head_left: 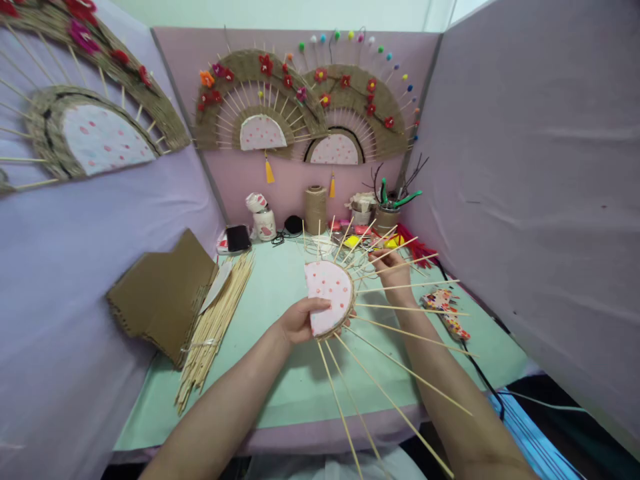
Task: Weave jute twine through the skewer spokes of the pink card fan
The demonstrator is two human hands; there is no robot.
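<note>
In the head view my left hand (300, 320) grips a half-round fan base (330, 290), white with pink spots, thumb on its face and fingers behind. Thin bamboo sticks (410, 308) radiate from its curved edge, with a strip of brown cord along that edge. Beyond several of the sticks, my right hand (394, 270) is closed in a pinch near a loose tangle of thin twine (367, 267). What lies between its fingertips is too small to make out.
A bundle of sticks (215, 327) and brown cardboard (155, 293) lie left. At the back stand a twine spool (315, 210), a jar (264, 223) and a pot with green-handled pliers (387, 217). A flower-patterned glue gun (447, 310) lies right. Finished fans (260, 67) hang behind.
</note>
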